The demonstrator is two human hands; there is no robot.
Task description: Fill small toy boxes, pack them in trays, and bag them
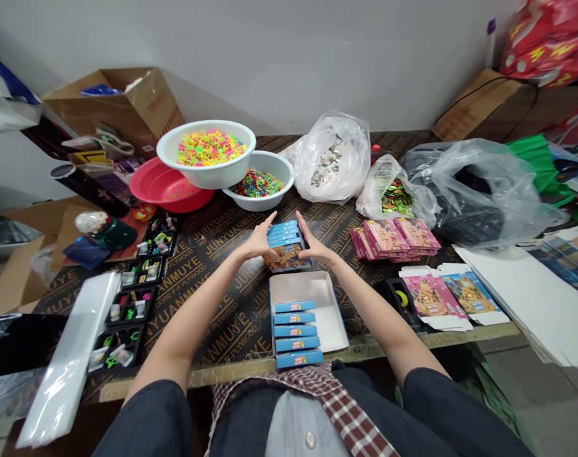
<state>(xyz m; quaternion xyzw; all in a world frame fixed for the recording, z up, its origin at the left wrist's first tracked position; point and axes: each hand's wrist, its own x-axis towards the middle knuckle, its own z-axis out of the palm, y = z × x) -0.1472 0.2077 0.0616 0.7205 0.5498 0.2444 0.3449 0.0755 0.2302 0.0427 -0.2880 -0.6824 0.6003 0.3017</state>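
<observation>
Between my two hands is a stack of small blue boxes (284, 236), standing on edge just beyond an open carton. My left hand (260, 242) presses the stack's left side, and my right hand (314, 244) presses its right side. Directly below lies the shallow white-lined carton (334, 317) with blue outer walls. Along its left part sit several more blue boxes (296, 331) in a row. To the right of my right hand are piles of pink boxes (394, 238).
White basins (206, 171) of colourful small pieces and a red basin (168, 190) stand at the back left. Plastic bags (334, 158) lie at the back. Black trays (131, 304) line the left; flat printed cartons (434, 298) and a tape dispenser (398, 298) lie right.
</observation>
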